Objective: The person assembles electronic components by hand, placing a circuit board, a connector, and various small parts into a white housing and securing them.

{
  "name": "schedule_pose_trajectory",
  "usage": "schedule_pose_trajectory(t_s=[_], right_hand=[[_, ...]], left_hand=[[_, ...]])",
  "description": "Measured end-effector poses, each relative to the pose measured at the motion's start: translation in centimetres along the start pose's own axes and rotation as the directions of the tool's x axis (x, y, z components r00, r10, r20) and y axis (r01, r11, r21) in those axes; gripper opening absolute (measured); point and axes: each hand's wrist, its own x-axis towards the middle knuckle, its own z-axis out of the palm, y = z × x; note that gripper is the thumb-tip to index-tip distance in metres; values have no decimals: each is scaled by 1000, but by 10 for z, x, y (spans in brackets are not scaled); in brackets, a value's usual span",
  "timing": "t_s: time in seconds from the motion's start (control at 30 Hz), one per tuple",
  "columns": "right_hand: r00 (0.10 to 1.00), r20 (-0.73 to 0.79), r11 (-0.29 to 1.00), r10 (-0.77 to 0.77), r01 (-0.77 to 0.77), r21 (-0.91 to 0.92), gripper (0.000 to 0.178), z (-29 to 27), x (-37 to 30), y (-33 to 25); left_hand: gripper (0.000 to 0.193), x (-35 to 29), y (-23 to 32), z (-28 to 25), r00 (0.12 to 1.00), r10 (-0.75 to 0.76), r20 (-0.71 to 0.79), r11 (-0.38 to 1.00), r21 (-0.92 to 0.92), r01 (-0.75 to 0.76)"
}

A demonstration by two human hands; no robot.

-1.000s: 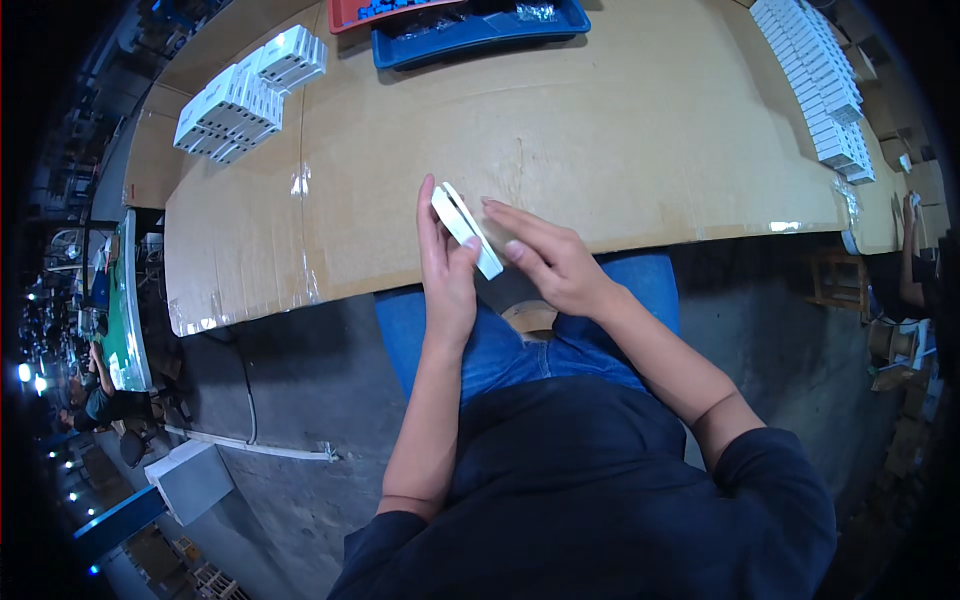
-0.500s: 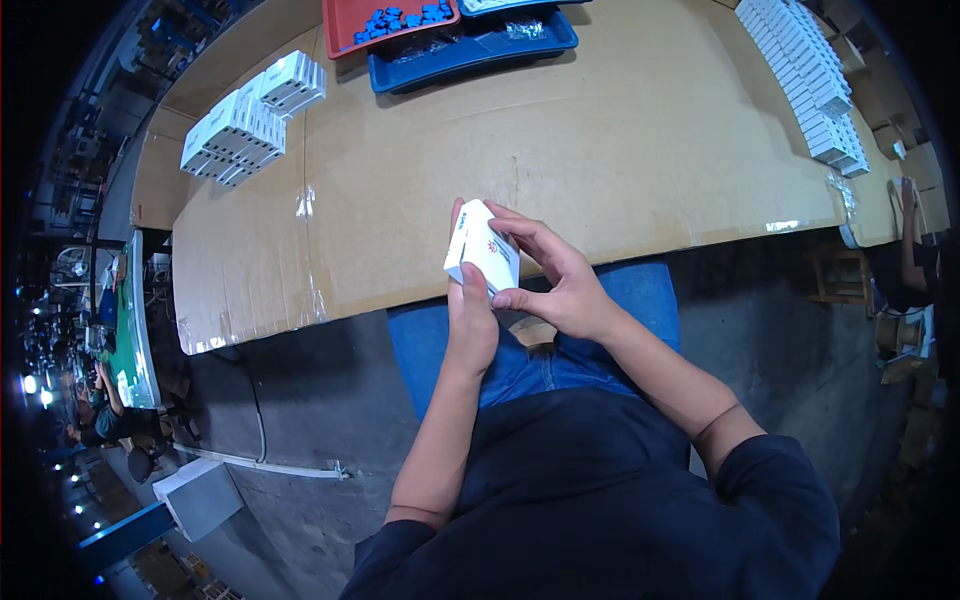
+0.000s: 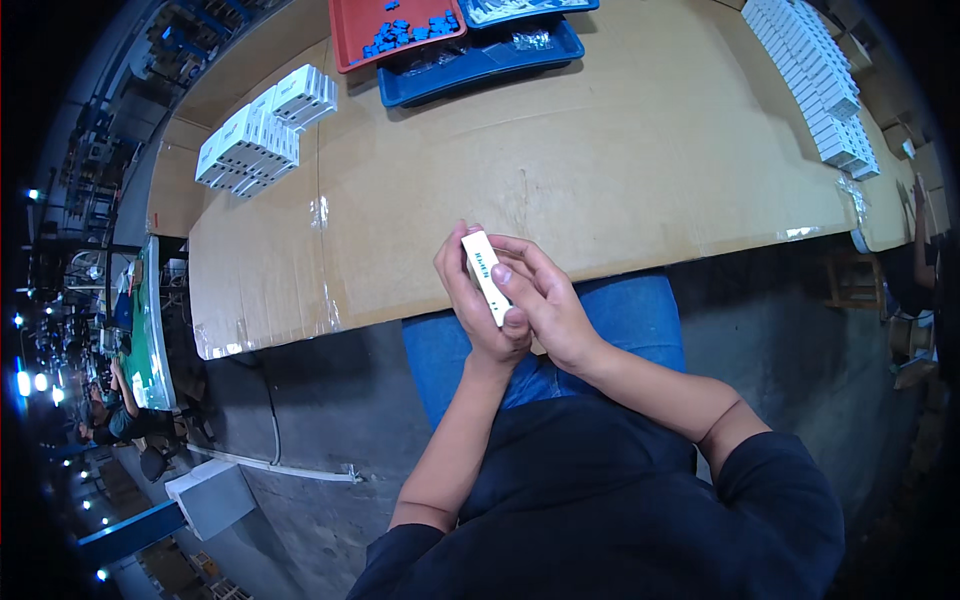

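Between my two hands, just past the table's near edge and above my lap, is a small white box (image 3: 484, 272) with dark print along its narrow side. That narrow side faces up. My left hand (image 3: 474, 305) is closed round the box's left side, its thumb at the near end. My right hand (image 3: 556, 312) grips the right side, with the thumb pressed on the upper edge. The box's broad faces are covered by my palms and fingers.
White boxes stand stacked on the cardboard-covered table (image 3: 420, 190): one group (image 3: 248, 150) at the left, a long row (image 3: 805, 75) at the far right. At the back are a red tray (image 3: 350, 38) with small blue parts and blue trays (image 3: 480, 80). People work at both sides.
The white box has turned from showing its broad face to its narrow side facing up. My hands have closed in round it from both sides.
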Motion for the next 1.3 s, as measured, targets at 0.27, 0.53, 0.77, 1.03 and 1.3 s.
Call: schedule_pose_trajectory(t_s=[0.27, 0.53, 0.77, 1.03, 1.3], right_hand=[[988, -7, 985, -151, 150, -79, 61, 4, 2, -5], [974, -36, 961, -224, 215, -174, 57, -1, 5, -1], [971, -37, 949, -236, 221, -225, 55, -9, 14, 2], [998, 56, 935, -18, 36, -352, 58, -49, 44, -25], [763, 501, 233, -407, 617, -751, 91, -80, 58, -24]], left_hand=[[103, 10, -12, 11, 990, 128, -61, 990, -52, -132], [87, 15, -15, 17, 994, 92, -56, 983, -153, -100], [93, 16, -25, 22, 999, -32, -28, 976, -215, 25], [116, 31, -36, 20, 983, -121, 140, 976, -162, 144], [68, 37, 11, 17, 489, -758, 432, 242, -509, 826]])
